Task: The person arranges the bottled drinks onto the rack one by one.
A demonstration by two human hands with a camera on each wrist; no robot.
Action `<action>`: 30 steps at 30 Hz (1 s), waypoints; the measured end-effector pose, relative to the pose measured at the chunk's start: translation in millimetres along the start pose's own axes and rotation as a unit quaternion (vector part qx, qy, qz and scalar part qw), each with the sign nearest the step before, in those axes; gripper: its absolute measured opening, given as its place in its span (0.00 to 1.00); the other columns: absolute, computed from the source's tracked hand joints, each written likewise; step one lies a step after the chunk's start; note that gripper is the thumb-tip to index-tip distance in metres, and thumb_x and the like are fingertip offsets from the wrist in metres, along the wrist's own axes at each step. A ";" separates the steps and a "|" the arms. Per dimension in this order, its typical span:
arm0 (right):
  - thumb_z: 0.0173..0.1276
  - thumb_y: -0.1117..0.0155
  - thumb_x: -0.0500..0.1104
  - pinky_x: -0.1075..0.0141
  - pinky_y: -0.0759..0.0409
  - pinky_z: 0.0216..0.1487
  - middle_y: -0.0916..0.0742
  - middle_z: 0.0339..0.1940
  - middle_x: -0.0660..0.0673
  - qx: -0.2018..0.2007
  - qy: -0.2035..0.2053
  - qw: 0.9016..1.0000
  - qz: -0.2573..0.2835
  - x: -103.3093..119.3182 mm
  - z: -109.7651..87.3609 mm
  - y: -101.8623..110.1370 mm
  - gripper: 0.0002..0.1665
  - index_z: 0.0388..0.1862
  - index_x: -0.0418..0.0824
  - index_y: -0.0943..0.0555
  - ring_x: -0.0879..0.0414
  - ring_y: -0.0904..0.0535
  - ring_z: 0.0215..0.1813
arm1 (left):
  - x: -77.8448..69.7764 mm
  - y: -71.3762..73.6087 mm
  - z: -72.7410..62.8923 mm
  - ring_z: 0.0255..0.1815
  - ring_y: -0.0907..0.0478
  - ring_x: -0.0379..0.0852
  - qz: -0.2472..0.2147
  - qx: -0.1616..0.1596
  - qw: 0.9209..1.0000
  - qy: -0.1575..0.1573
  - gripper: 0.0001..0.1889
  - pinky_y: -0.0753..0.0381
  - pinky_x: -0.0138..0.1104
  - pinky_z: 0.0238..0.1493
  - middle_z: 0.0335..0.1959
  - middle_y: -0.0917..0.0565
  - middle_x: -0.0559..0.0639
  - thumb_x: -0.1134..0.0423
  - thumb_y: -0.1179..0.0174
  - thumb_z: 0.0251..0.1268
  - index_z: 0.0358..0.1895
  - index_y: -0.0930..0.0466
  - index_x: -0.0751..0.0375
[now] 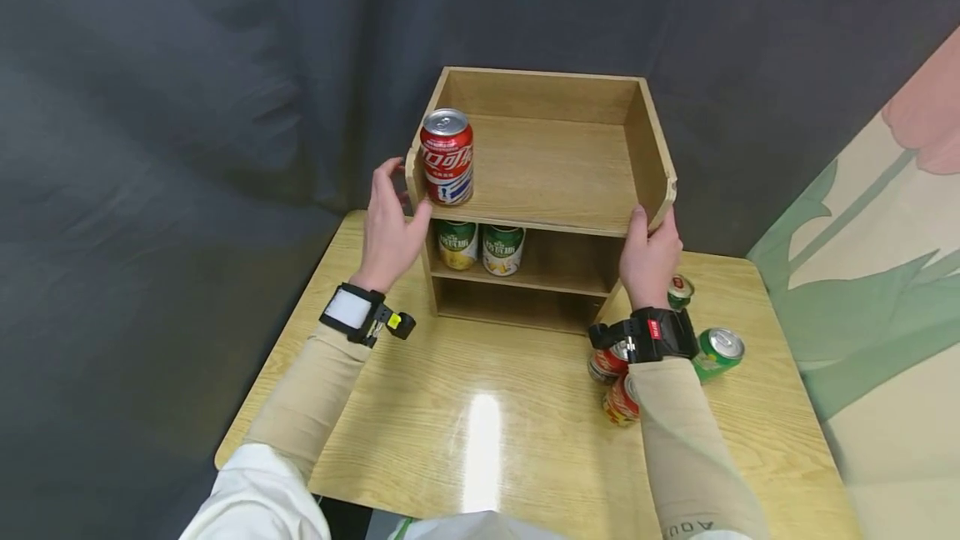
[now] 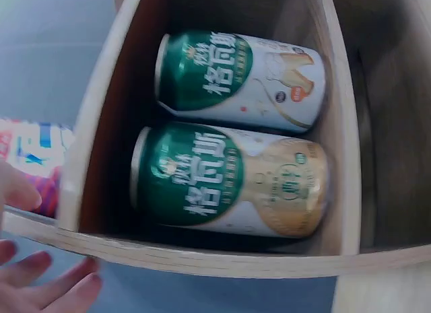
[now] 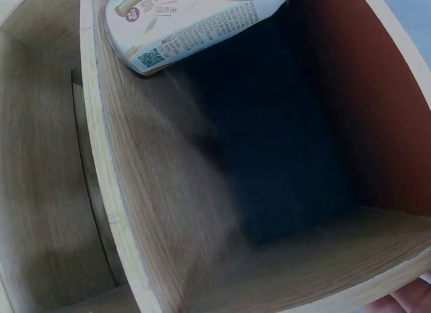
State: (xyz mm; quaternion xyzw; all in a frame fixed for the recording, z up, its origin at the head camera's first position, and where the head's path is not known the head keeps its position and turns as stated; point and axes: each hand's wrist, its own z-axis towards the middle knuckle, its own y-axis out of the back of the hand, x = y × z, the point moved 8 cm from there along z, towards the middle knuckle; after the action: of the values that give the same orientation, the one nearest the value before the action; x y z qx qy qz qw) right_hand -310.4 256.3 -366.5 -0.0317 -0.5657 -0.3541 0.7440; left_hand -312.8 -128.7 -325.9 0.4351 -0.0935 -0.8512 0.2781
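Observation:
A wooden shelf (image 1: 551, 165) with an open top tray stands at the table's back. Near its left side panel is my left hand (image 1: 392, 236), fingers spread along the outside and thumb close to the base of a red cola can (image 1: 447, 161) at the tray's front left. In the left wrist view those fingertips (image 2: 81, 286) meet the panel's outer edge. My right hand (image 1: 651, 265) grips the right side panel, thumb in front and other fingers mostly hidden. Two green-topped cans, one gold-based (image 2: 229, 178) and one white-based (image 2: 242, 77), stand side by side on the middle level.
Right of the shelf, beside and under my right forearm, red cans (image 1: 621, 402) and green cans (image 1: 718, 354) stand on the wooden table (image 1: 450, 407). A dark curtain (image 1: 187, 148) hangs behind and to the left. At the right is a flower-patterned panel (image 1: 885, 257).

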 end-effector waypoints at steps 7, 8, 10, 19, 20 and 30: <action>0.79 0.52 0.57 0.49 0.26 0.61 0.16 0.62 0.42 0.002 0.008 1.000 0.005 1.4 1.1 -0.8 0.28 0.69 0.44 0.24 0.50 0.21 0.63 | 19.7 -15.8 -1.1 0.48 0.18 0.56 0.041 0.071 0.995 0.051 0.22 0.20 0.49 0.46 0.55 0.18 0.66 0.61 0.50 0.79 0.69 0.33 0.67; 0.79 0.52 0.57 0.48 0.26 0.61 0.16 0.62 0.42 0.003 0.011 1.000 0.006 2.2 1.5 -0.4 0.28 0.69 0.43 0.24 0.50 0.21 0.62 | 19.1 -15.5 -1.1 0.43 0.18 0.56 0.039 0.068 0.996 0.052 0.21 0.20 0.48 0.41 0.52 0.17 0.66 0.61 0.50 0.79 0.68 0.32 0.67; 0.79 0.51 0.57 0.49 0.26 0.59 0.16 0.61 0.41 0.006 0.017 1.000 0.009 3.8 2.0 0.8 0.28 0.67 0.43 0.24 0.49 0.21 0.60 | 17.7 -15.2 -1.0 0.35 0.19 0.54 0.035 0.062 0.996 0.053 0.19 0.23 0.46 0.33 0.48 0.16 0.65 0.61 0.50 0.79 0.66 0.30 0.67; 0.77 0.44 0.61 0.63 0.26 0.50 0.15 0.55 0.41 0.053 -0.004 0.998 0.029 1.8 1.7 8.2 0.30 0.63 0.40 0.21 0.55 0.21 0.52 | 14.7 -18.4 -0.6 0.27 0.23 0.53 0.053 0.046 0.996 0.054 0.12 0.30 0.42 0.25 0.33 0.17 0.61 0.62 0.48 0.79 0.56 0.25 0.66; 0.77 0.44 0.61 0.64 0.26 0.50 0.15 0.55 0.41 0.064 -0.002 0.998 0.027 2.1 1.5 9.5 0.31 0.63 0.39 0.21 0.56 0.21 0.53 | 14.3 -18.7 -0.3 0.27 0.22 0.53 0.053 0.043 0.996 0.052 0.12 0.30 0.42 0.25 0.34 0.17 0.61 0.62 0.48 0.79 0.55 0.25 0.66; 0.78 0.49 0.66 0.56 0.23 0.54 0.19 0.61 0.30 0.258 -0.010 0.964 -0.062 -13.0 -16.9 28.7 0.43 0.71 0.31 0.28 0.41 0.21 0.58 | 13.7 -18.9 0.3 0.29 0.20 0.54 0.061 0.026 0.997 0.043 0.11 0.27 0.43 0.26 0.38 0.14 0.64 0.63 0.46 0.78 0.54 0.24 0.67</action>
State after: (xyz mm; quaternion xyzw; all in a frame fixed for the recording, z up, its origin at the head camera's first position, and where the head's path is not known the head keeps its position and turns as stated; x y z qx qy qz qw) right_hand -281.8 276.6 -373.7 0.1924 -0.6461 -0.2412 0.6981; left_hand -326.9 -120.7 -342.8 0.4721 -0.1303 -0.8103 0.3217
